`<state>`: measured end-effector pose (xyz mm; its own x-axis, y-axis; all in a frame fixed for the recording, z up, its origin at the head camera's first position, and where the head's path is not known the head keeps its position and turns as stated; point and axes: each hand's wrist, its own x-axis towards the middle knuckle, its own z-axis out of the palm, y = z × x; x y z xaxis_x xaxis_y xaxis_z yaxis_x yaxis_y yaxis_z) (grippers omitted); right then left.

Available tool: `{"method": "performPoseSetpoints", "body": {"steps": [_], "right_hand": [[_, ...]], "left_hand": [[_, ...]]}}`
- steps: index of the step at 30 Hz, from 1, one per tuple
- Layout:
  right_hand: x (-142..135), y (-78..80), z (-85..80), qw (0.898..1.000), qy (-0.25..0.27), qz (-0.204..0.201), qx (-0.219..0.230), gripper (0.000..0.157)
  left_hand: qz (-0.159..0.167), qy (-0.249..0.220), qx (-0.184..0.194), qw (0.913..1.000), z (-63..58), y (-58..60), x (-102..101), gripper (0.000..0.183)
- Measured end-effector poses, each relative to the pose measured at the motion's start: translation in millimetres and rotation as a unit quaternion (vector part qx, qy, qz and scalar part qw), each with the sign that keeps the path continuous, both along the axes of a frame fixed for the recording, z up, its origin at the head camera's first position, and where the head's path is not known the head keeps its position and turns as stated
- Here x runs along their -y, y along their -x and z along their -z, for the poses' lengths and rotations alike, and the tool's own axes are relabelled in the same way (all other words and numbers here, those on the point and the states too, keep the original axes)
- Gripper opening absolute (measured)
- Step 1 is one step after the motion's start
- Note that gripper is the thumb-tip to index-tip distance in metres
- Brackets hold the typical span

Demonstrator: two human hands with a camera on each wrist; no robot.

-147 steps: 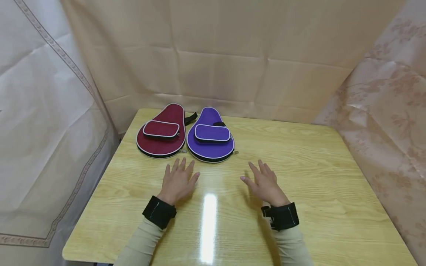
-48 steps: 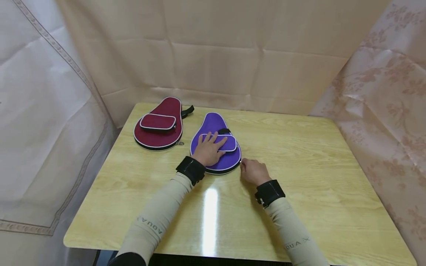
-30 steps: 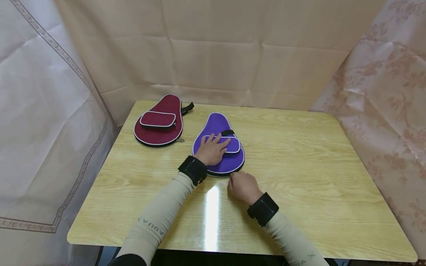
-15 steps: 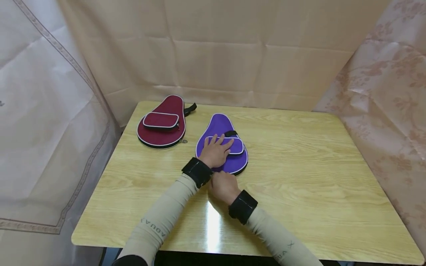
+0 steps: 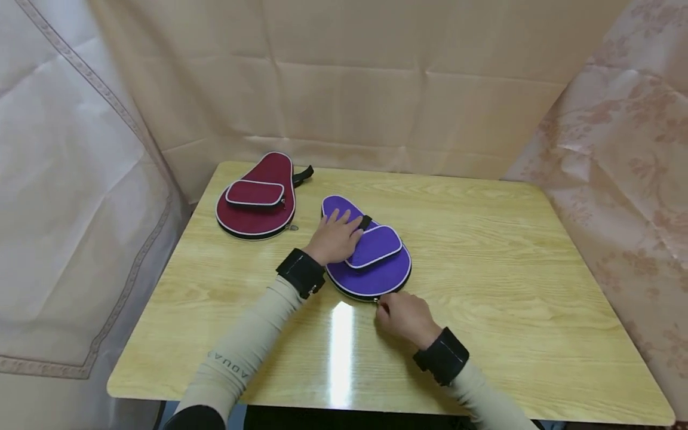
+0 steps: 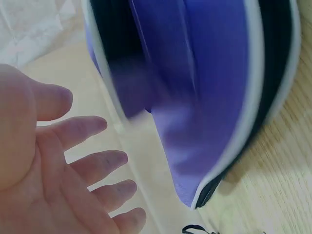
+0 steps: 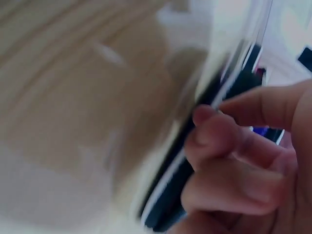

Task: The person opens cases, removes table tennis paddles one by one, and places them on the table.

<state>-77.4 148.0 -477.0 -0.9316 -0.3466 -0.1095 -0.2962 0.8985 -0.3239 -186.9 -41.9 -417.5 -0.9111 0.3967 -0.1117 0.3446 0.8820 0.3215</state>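
A purple table tennis bat case (image 5: pixel 376 278) with white piping and a front pocket (image 5: pixel 378 246) lies on the table, its narrow end pointing up and left. My left hand (image 5: pixel 334 237), fingers straight and spread, is over the case's left side beside the pocket. In the left wrist view its fingers (image 6: pixel 100 163) show straight, with the purple cloth close by. At the lower rim, my right hand (image 5: pixel 405 316) pinches the zipper pull (image 5: pixel 376 300) between thumb and curled fingers. The right wrist view shows those fingertips (image 7: pixel 214 134) at the case's dark zipped edge; the pull itself is hidden there.
A dark red bat case (image 5: pixel 252 218) of the same shape lies at the back left, its black strap (image 5: pixel 303 175) sticking out rightward. The wooden table (image 5: pixel 510 286) ends in front of the body. Beige cloth (image 5: pixel 344 107) hangs behind it, with more cloth at both sides.
The purple case has come nearer and turned counterclockwise. My left hand has shifted left off the pocket. My right hand worked leftward along the lower rim, then came back right. The red case stays put.
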Motion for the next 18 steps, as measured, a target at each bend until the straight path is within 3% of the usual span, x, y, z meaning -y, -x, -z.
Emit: {"method": "performPoseSetpoints", "body": {"steps": [4,9,18], "right_hand": [[-40.4,0.9,-7.4,0.998,-0.026,0.032,0.038,0.03],[-80.6,11.9,-14.5,0.995,-0.046,0.069,0.049,0.029],[-110.2,63.7,-11.5,0.991,-0.059,0.115,0.034,0.03]], "left_hand": [[-0.002,-0.006,0.021,0.9998,4.4,5.3,2.8,0.05],[0.003,0.008,0.037,0.9993,18.2,7.7,-0.9,0.051],[0.0,0.034,0.03,0.9989,37.7,5.2,-15.9,0.057]]}}
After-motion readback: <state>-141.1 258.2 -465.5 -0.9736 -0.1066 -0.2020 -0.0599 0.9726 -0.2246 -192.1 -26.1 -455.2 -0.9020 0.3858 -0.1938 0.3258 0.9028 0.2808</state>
